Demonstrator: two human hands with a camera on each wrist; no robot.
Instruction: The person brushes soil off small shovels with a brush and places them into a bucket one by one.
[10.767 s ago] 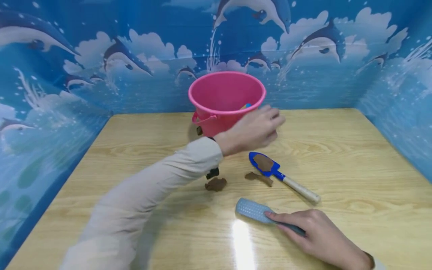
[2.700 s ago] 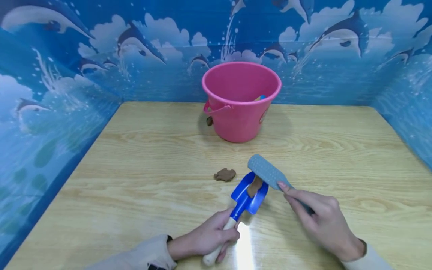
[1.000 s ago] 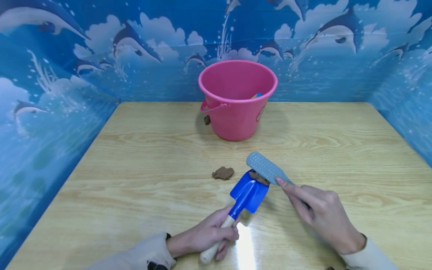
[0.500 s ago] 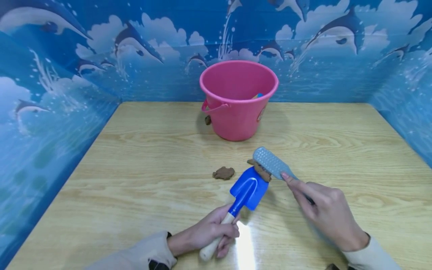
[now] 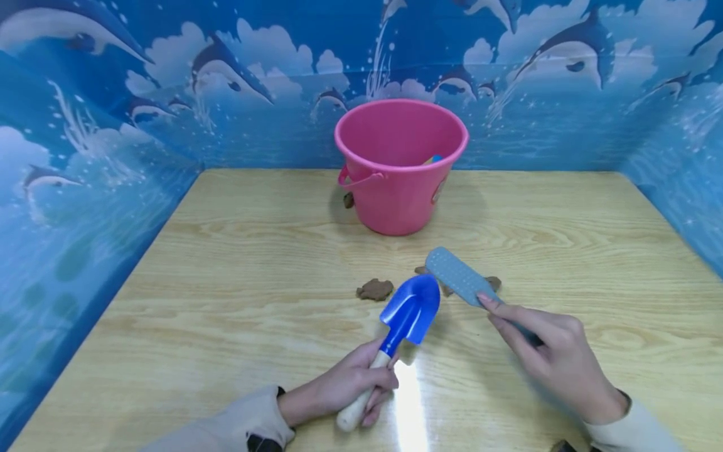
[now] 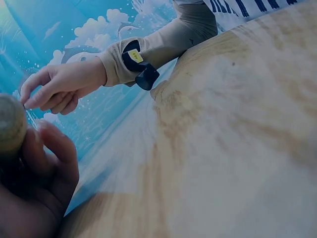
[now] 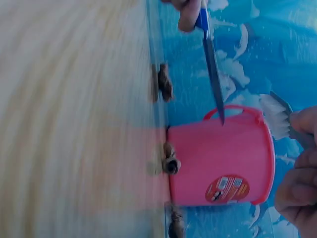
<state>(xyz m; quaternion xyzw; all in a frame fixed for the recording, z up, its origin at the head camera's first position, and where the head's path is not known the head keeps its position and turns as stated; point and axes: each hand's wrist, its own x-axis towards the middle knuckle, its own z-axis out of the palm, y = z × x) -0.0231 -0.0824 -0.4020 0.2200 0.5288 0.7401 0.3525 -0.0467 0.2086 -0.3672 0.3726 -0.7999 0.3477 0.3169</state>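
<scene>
My left hand [image 5: 358, 383] grips the pale wooden handle of a blue trowel [image 5: 411, 304], its blade tilted over with no clay visible on it. In the left wrist view the fingers of my left hand [image 6: 52, 168] curl round the handle end. My right hand [image 5: 556, 358] pinches a blue-grey brush [image 5: 454, 270]; pale bristles show on its underside in the right wrist view. Below and beside the brush lie brown clay pieces [image 5: 493, 282], partly hidden by it. Left of the trowel tip, another flat brown clay lump [image 5: 374, 289] rests on the table.
A pink bucket [image 5: 395, 201] with a blue and yellow thing [image 5: 433, 159] inside stands at the table's back. A small brown lump [image 5: 348, 200] sits at its left. Dolphin-printed sheets [image 5: 271, 75] enclose the wooden table [image 5: 254, 251] at the back and sides.
The trowel, earlier carrying clay and then tilted, has turned further; its clay has come off onto the table. The brush has shifted slightly right, away from the blade.
</scene>
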